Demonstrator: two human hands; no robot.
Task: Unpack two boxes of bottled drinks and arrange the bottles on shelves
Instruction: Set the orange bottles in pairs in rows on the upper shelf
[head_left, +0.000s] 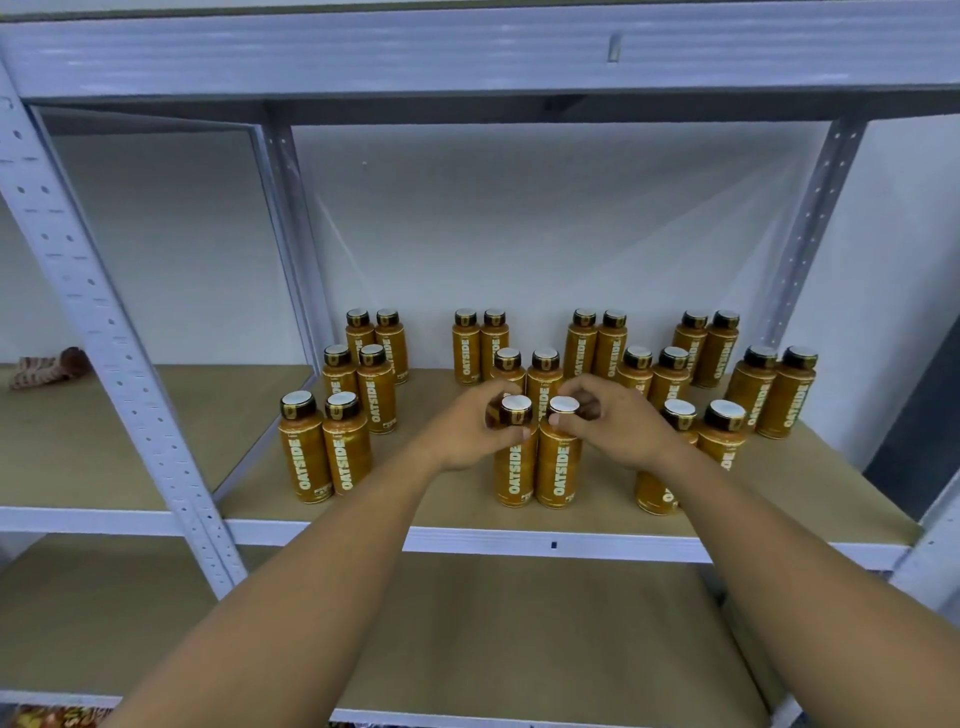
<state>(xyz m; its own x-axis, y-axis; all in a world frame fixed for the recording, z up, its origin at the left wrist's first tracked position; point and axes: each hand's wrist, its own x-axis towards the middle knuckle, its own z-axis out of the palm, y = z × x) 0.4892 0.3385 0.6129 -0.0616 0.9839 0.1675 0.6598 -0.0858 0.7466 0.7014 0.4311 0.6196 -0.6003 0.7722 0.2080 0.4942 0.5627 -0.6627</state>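
1. Lower shelf (519, 623) runs under both forearms.
2. Left hand (467, 428): fingers curled round the neck of the left bottle (514, 470), just below its white cap. Clamped on it.
3. Right hand (621, 428): thumb and fingers pinch the neck of the right bottle (557, 470).
4. Both held bottles stand upright on the middle shelf (415, 499), near its front edge. Long axis is vertical, caps up, side by side and touching (OATSIDE text runs bottom to top, facing the camera).
5. Left of the left hand is an upright front pair (324, 452). Right of the right hand is another pair (722, 436), partly hidden by the forearm.
6. Just behind the hands there's a middle pair (544, 374).
7. Beyond that are more upright pairs, then a back row (480, 345) against the wall.
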